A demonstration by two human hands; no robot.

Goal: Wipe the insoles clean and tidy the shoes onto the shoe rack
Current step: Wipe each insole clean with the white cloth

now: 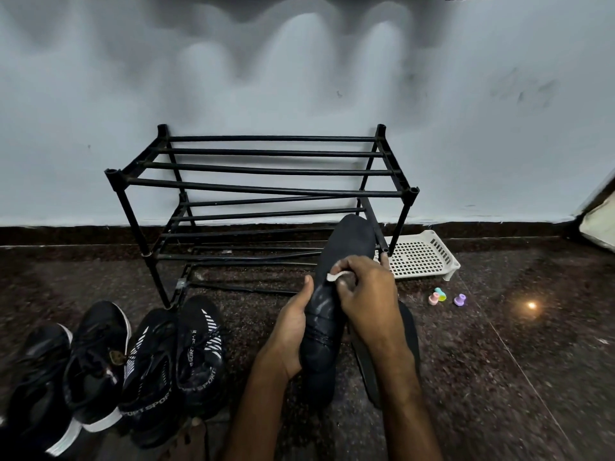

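Note:
My left hand [293, 324] grips a long black insole [346, 241] from its left side and holds it upright over the floor. My right hand [369, 294] pinches a small white wipe [333, 276] against the insole's middle, where wet streaks show. A second black insole [411, 331] lies on the floor under my right forearm. The black two-tier shoe rack [259, 191] stands against the wall with nothing on it. Several black sports shoes [199, 354] stand in a row on the floor at the lower left.
A white perforated plastic tray [422, 254] lies on the floor beside the rack's right leg. Three small pastel plastic pieces [446, 297] sit on the dark speckled floor right of my hands. A pale object edge [599, 221] juts in at the far right.

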